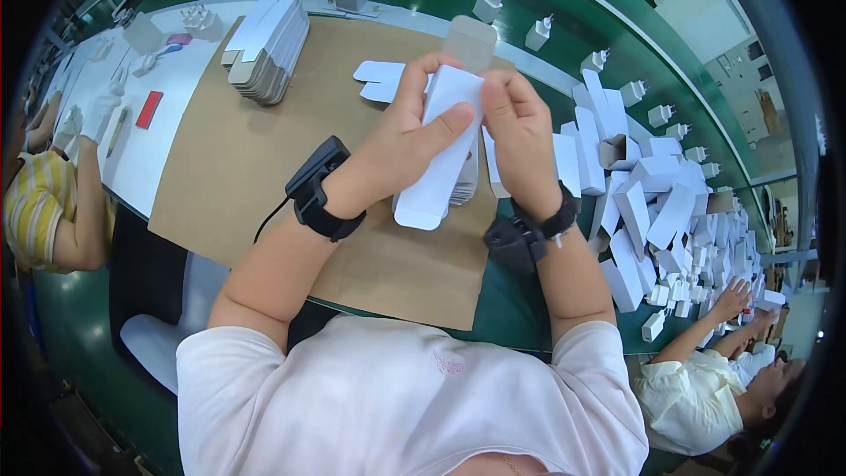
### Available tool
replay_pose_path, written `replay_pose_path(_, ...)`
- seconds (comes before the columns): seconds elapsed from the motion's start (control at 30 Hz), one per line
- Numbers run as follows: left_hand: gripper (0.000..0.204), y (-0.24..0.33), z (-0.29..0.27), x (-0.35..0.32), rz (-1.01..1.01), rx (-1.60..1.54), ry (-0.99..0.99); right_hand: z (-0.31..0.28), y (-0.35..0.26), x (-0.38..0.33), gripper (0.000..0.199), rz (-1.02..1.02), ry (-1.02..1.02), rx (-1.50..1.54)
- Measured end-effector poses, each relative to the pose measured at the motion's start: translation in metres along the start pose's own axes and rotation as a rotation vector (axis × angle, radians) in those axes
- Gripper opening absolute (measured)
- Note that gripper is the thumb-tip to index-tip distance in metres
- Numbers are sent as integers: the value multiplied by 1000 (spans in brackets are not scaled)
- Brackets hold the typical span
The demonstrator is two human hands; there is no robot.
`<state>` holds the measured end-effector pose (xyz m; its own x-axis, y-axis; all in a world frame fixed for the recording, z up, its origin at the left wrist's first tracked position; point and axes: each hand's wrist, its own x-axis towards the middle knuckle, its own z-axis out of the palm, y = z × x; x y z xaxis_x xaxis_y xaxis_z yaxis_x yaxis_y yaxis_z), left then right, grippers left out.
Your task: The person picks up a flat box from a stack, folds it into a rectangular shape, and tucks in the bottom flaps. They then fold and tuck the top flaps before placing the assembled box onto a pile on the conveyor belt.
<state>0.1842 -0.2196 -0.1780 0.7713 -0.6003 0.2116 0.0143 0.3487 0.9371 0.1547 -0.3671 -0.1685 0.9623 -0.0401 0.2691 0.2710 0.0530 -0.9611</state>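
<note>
A long white cardboard box (445, 154) is held up in front of me over the brown paper sheet. My left hand (419, 123) grips it from the left, with the thumb lying across its front face. At its upper right edge is my right hand (522, 128), fingers curled and thumb bent against the box. A greyish end flap (471, 42) stands up behind the box's far end. Below and partly behind the box lies a small pile of flat white cartons (465, 183), mostly hidden. Another flat white carton piece (379, 79) lies to the left of my hands.
Brown paper (352, 44) covers the table before me. A stack of flattened cartons (271, 48) stands far left. At right are heaped white boxes (648, 203) and white plug adapters (679, 291); more adapters (539, 33) sit on the green conveyor. Co-workers sit on both sides.
</note>
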Motion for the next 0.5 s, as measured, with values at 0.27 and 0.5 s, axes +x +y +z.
replay_pose_path(0.27, 58, 9, 0, 1, -123, -88, 83, 10, -1, -4, 19, -407, 101, -129)
replay_pose_path(0.5, 74, 0, -10, -1, -27, 268, -93, -13, -21, 1, 23, -48, 46, -136)
